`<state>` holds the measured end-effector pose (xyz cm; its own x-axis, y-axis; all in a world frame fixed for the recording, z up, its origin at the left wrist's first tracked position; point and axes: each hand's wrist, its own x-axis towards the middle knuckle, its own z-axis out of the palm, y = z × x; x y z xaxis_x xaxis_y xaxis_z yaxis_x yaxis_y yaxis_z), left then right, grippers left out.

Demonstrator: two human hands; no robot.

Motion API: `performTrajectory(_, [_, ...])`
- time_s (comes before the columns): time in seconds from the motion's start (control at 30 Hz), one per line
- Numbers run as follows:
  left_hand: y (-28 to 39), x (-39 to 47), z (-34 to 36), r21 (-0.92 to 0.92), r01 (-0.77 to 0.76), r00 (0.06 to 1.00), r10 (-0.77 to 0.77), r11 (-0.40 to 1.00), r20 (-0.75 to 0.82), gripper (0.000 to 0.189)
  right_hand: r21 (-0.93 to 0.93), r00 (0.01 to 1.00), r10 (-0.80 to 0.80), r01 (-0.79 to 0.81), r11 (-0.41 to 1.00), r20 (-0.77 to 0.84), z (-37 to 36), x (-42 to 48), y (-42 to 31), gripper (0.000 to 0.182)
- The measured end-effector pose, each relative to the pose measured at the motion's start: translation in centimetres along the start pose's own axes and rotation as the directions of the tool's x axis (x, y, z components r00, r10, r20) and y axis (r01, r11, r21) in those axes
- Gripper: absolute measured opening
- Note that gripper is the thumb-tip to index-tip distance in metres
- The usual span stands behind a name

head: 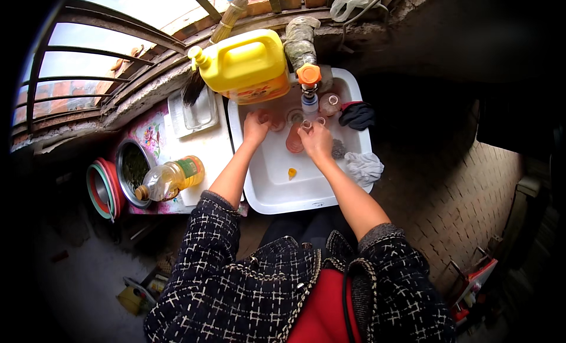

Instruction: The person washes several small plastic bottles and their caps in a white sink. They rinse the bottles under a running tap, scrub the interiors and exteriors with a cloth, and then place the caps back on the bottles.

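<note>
Both of my hands are inside a white plastic sink basin (265, 183). My right hand (319, 141) grips the neck of a small pinkish clear bottle (295, 140), which lies tilted. At the basin's left side, the fingers of my left hand (256, 129) are around the top of another pinkish bottle (277, 123). Above them a tap with an orange handle (308, 74) ends in a pale spout (310, 105). More clear bottles stand near it, one of them at the back right (330, 105). A small yellow piece (292, 173) rests on the basin floor.
A yellow jug (247, 64) stands at the basin's back left corner. A white cloth (364, 168) and dark cloth (357, 116) hang over the right rim, near a scouring pad (338, 149). Leftward are an oil bottle (177, 177), a metal bowl (135, 166) and a clear tray (200, 110).
</note>
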<state>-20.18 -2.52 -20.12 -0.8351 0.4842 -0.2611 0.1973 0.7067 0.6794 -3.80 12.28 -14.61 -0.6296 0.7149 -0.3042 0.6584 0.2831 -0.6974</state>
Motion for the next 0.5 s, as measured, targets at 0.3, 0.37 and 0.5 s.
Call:
performTrajectory(0.3, [1.4, -1.3, -2.7, 0.157, 0.048, 0.995, -0.033, 0.986, -0.094, 0.041, 0.029, 1.000, 0.015, -0.015, 0.999, -0.003, -0.2, -0.2, -1.2, 0.032])
performTrajectory(0.37, [3.0, -2.1, -2.2, 0.238, 0.050, 0.972, 0.007, 0.970, -0.233, 0.045, -0.020, 0.999, 0.047, -0.047, 0.999, 0.002, -0.1, 0.0, -1.1, 0.033])
performTrajectory(0.5, [6.2, -5.1, -0.9, 0.119, -0.335, 0.941, 0.337, 0.935, 0.004, 0.050, -0.017, 0.997, 0.072, -0.073, 0.997, -0.022, 0.2, 0.2, -1.0, 0.035])
